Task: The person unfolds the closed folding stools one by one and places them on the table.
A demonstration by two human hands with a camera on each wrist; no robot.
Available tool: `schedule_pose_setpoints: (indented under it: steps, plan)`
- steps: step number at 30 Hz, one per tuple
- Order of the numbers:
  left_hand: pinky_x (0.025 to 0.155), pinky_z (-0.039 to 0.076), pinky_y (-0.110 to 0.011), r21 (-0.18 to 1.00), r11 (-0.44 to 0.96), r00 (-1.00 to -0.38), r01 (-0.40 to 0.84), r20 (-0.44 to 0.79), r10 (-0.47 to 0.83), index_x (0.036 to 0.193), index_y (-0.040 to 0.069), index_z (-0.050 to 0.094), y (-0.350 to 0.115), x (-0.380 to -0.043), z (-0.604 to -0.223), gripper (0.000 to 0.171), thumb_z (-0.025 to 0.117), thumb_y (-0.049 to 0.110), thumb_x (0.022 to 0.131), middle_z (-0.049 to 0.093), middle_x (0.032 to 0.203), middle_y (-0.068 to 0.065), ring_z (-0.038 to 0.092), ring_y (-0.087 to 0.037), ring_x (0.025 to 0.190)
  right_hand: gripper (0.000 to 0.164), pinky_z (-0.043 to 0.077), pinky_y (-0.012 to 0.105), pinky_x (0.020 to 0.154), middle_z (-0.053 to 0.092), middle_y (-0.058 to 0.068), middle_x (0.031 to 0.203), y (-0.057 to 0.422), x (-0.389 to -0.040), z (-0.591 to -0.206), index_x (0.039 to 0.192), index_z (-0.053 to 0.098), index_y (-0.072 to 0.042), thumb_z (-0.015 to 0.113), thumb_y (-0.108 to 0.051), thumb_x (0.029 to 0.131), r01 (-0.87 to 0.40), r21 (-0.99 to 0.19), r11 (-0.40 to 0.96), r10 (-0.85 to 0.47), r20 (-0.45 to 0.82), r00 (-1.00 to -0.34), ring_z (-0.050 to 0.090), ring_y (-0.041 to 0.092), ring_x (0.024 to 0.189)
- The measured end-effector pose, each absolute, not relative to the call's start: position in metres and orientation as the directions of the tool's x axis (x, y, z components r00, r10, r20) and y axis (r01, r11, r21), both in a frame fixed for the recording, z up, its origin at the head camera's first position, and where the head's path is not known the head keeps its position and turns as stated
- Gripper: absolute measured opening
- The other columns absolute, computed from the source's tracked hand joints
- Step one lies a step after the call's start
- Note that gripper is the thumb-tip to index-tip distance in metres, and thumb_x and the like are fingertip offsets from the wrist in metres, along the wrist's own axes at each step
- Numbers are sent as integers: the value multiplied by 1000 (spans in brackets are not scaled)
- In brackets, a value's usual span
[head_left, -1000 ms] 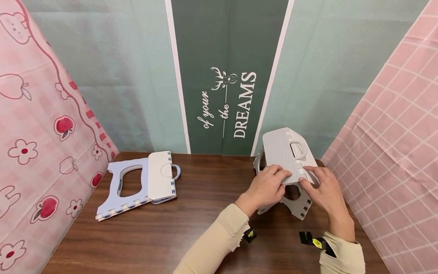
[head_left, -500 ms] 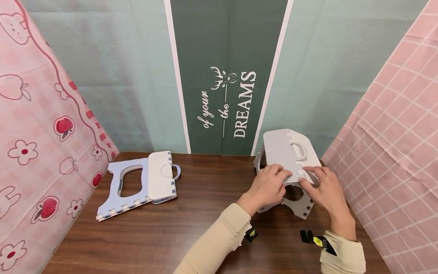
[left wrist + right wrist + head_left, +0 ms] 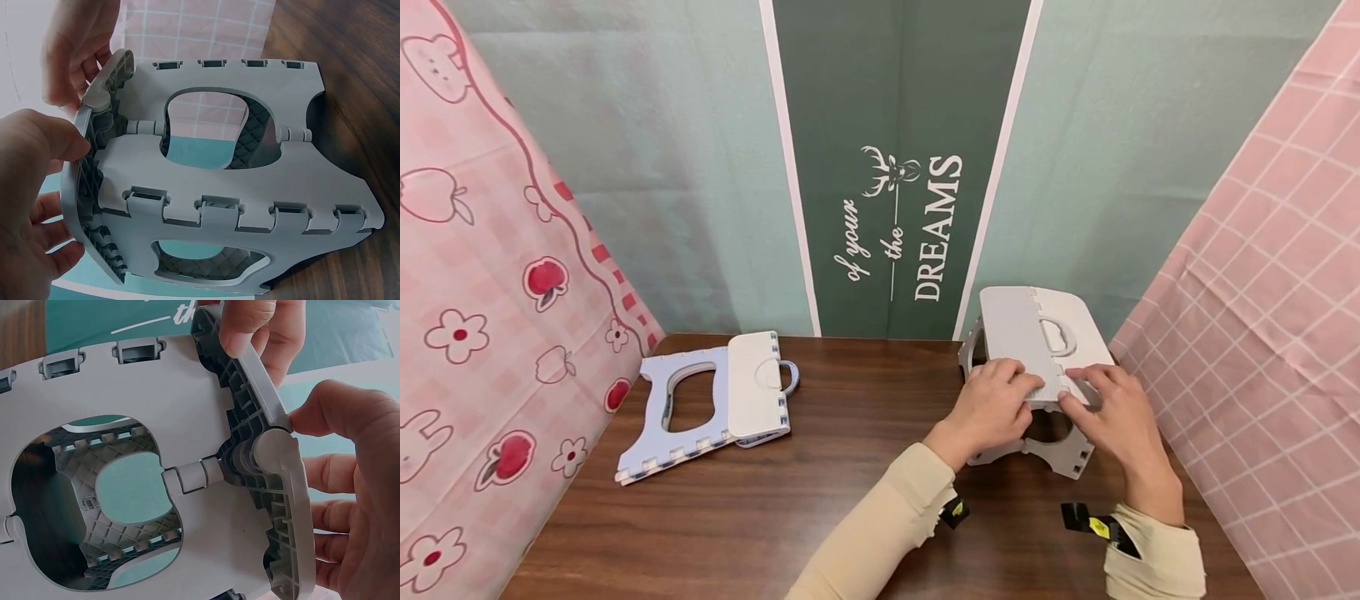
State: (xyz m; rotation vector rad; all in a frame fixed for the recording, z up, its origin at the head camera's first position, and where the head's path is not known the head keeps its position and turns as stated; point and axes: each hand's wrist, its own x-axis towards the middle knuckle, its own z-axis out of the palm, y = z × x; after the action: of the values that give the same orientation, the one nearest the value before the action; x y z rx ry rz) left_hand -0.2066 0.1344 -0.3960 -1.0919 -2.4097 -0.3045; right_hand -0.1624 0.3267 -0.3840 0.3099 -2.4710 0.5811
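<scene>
A grey folding step stool [image 3: 1015, 333] stands on its legs at the right, its ridged two-panel seat nearly flat, with a slight bend along the hinge. My left hand [image 3: 996, 404] presses on the seat's left panel, thumb by the front edge. On the right panel rests my right hand [image 3: 1112, 408], its thumb right at the hinge. From below, the left wrist view shows the left thumb [image 3: 65, 137] at the seat's rim and the unfolded legs [image 3: 206, 181]. The right wrist view shows the ribbed underside [image 3: 250, 437] and the right fingers [image 3: 334, 515] spread along the top.
A blue and white folding stool [image 3: 692, 408] lies folded on the left of the wooden table [image 3: 820, 517]. Behind hangs a green printed cloth [image 3: 880, 250]. Pink cloths close in the left [image 3: 497, 333] and right [image 3: 1247, 333] sides.
Under both hands the grey stool's seat has flattened; its right panel has swung outward and its legs have spread a little. The blue and white stool stays in place.
</scene>
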Motion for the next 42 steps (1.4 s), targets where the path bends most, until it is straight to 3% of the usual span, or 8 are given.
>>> schedule_pose_setpoints:
  steps: [12,20,27,34,42]
  plan:
    - [84,39,-29,4,655,-590,755,439,677,120,27,61,135,-206,-390,32,54,29,89,52,115,2,47,-14,105,27,34,56,74,55,25,97,324,-161,-383,98,65,2,66,-14,76,-306,-332,892,-73,562,-824,48,47,90]
    - [76,43,-30,-65,634,-558,771,411,721,119,25,61,123,-202,-371,32,55,32,89,53,112,0,51,-15,102,35,39,56,72,58,25,93,316,-154,-368,99,65,4,73,-8,67,-372,-267,889,-150,597,-788,52,45,87]
    - [79,41,-30,-4,651,-601,759,380,703,119,24,61,109,-198,-368,31,55,33,90,52,115,0,50,-16,105,39,39,58,71,56,28,100,301,-147,-360,103,65,3,74,-12,68,-344,-254,904,-158,550,-820,51,48,89]
    - [81,41,-33,47,689,-644,724,404,650,119,21,62,78,-196,-367,31,59,32,89,53,115,-2,51,-18,104,43,40,59,71,53,32,110,277,-141,-359,107,64,1,76,-15,69,-350,-254,902,-175,526,-832,49,51,96]
    - [80,43,-37,55,716,-644,696,489,589,112,18,65,48,-199,-378,30,63,27,84,55,112,-5,53,-22,102,41,40,59,74,53,31,112,258,-146,-359,107,65,0,74,-15,70,-396,-249,884,-221,523,-823,50,50,96]
